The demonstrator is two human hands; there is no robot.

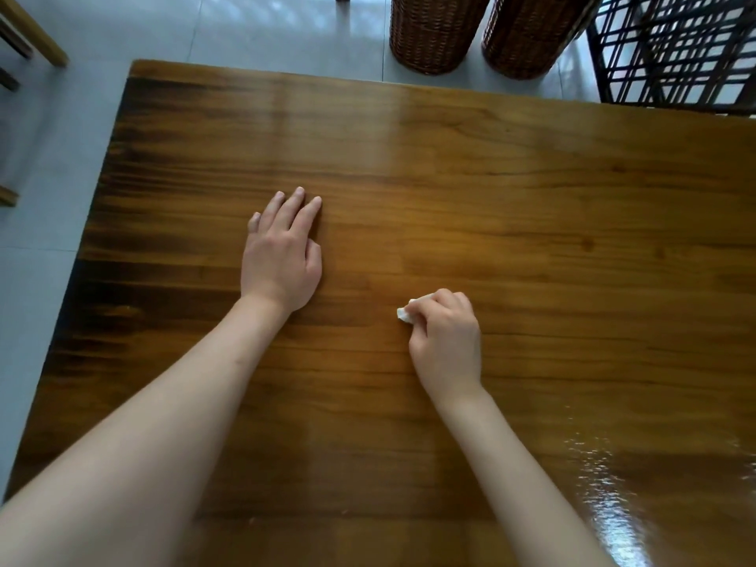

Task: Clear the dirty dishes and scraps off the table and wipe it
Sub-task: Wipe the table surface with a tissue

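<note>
— Where are the hands?

— Both are on the wooden bench (532, 190). The left hand (282, 255) lies flat, palm down, fingers straight and pointing toward 12 o'clock.

— And the right?

— The right hand (448, 337), at about 4 o'clock from the left and apart from it, has its fingers curled round a small white wad, maybe tissue (405, 313), pressed to the wood.

— Anything else?

— Two wicker baskets (433, 30) stand on the floor at 12 o'clock, a black lattice rack (675, 47) at 1 o'clock.
</note>
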